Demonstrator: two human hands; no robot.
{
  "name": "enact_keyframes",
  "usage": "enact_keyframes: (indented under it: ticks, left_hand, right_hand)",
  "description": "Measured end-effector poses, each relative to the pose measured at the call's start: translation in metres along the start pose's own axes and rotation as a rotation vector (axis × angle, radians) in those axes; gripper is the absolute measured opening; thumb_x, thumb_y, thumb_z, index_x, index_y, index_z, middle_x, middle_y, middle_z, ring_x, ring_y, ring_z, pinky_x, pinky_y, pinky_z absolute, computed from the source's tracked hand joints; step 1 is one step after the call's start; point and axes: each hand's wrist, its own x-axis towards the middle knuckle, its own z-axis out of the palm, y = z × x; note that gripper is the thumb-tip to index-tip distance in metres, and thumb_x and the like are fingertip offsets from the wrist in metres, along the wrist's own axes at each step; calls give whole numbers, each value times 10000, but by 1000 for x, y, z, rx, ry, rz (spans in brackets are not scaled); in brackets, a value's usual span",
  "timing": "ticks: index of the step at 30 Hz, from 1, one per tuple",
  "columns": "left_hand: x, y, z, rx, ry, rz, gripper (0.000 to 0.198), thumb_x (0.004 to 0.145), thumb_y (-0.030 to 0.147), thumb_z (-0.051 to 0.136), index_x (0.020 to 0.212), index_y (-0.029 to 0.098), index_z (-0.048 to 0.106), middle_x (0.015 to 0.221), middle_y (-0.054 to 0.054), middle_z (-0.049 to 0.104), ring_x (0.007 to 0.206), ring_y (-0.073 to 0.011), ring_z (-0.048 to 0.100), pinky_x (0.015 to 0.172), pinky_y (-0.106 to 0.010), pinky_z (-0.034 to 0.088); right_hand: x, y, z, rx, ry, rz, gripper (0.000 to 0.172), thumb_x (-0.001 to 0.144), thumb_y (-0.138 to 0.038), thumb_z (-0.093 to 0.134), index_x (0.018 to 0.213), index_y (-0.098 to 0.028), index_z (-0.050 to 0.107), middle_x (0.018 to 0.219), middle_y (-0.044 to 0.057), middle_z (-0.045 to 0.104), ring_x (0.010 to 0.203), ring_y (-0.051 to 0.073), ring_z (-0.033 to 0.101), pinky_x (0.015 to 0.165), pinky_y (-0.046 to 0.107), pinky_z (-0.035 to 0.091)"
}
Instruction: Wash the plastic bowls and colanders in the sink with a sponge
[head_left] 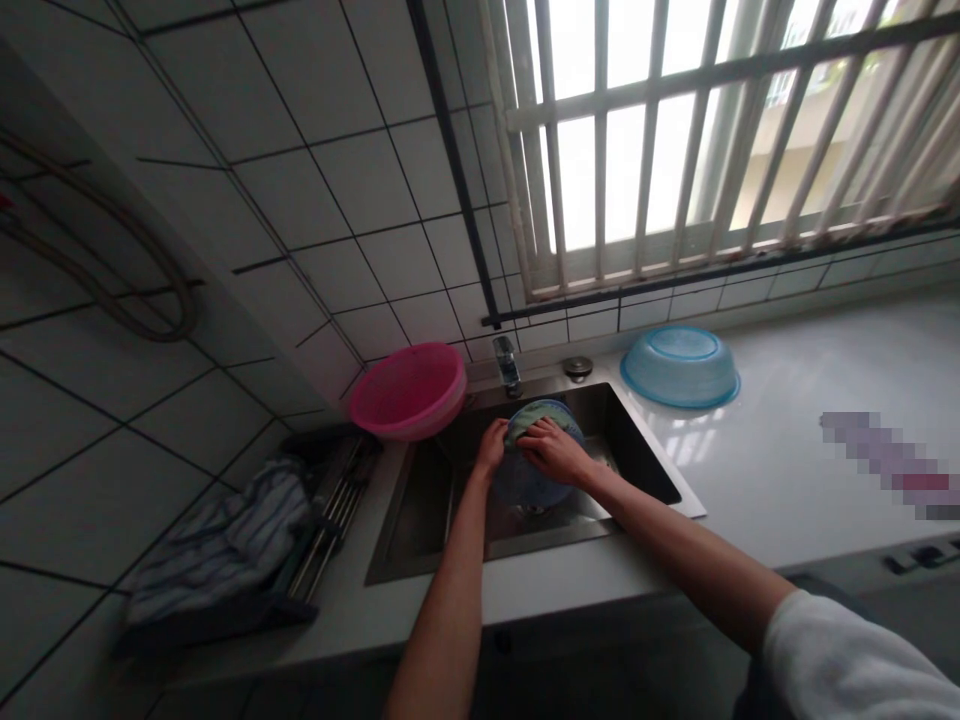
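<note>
Over the metal sink [431, 500], my left hand [493, 445] grips the left rim of a blue bowl [536, 487], fingers closed round it. A green cloth [551, 408] lies along the bowl's upper edge. My right hand [553, 450] is on this cloth with bent fingers pressed onto it, at the bowl's near side. The bowl is tilted in the sink, and my hands hide part of it. Behind it stands the faucet [507, 365].
A pink basin [411, 392] stands at the sink's back left corner. On the right counter [780, 400] a blue translucent basin [680, 367] lies upside down. A striped cloth [225, 540] lies on a dark rack [322, 545] at left. A drain plug [577, 367] sits behind the sink.
</note>
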Motion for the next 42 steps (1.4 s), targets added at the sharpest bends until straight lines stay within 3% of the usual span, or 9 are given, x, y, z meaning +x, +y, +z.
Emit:
enact_keyframes:
  ticks: [6,11,15,21,23,27,29,36,42]
  left_hand:
    - [0,0,-12,189,150,-8,168,829,256,557,766,246,712,880,-63,736,878,-252,636,867,-341,443]
    - [-1,-2,-7,209,28,-2,264,883,383,588,731,220,730,839,-95,751,866,-282,664,880,-372,463]
    - [4,-8,-3,43,-47,4,329,858,491,641,764,191,739,869,-97,763,906,-285,675,920,-384,483]
    - [9,-16,-9,-29,-23,-59,344,835,511,677,826,174,746,952,-97,773,991,-280,675,998,-403,468]
    - [9,-18,-11,-47,-25,-58,345,828,517,690,820,176,741,936,-87,768,975,-272,670,990,-396,466]
    - [7,-20,-12,-81,-31,-58,403,788,580,726,750,180,701,826,-52,731,886,-244,640,912,-363,473]
    - [6,-20,-11,-118,-39,-73,432,760,605,746,746,176,695,799,-37,714,840,-225,623,871,-345,471]
    - [1,-19,-5,-309,-158,-138,442,710,574,834,870,171,749,915,-51,753,904,-224,648,890,-342,478]
    - [0,-20,-12,-341,-245,-126,492,687,592,837,922,165,765,963,-68,771,906,-237,675,915,-380,508]
  right_hand:
    - [4,-17,10,-21,-79,-139,109,997,-243,627,984,-228,734,1020,71,703,1067,238,604,1083,418,420]
    - [5,-18,10,31,-74,-141,98,989,-268,652,1005,-226,740,1052,73,709,1091,240,615,1098,423,424]
    - [0,6,9,127,5,33,196,1036,-332,591,1100,-230,745,1116,82,715,1137,235,623,1107,421,438]
    - [-11,47,14,224,107,449,383,1051,-407,535,1346,-219,691,1335,138,680,1273,285,614,1109,465,480]
    - [-10,36,15,185,103,382,381,1049,-410,544,1340,-218,697,1320,139,681,1284,290,601,1135,482,460]
    - [-2,-7,16,89,-18,13,288,1051,-398,566,1206,-237,748,1159,95,707,1252,269,593,1227,517,345]
    - [2,-15,16,67,-43,-47,262,1055,-382,562,1154,-242,760,1141,85,706,1286,267,572,1240,511,328]
    - [-5,38,5,63,160,336,402,1086,-395,460,1346,-206,700,1383,132,642,1351,281,535,1175,468,426]
    - [-8,46,0,32,167,341,404,1085,-437,442,1313,-278,734,1351,82,677,1414,301,462,1210,522,372]
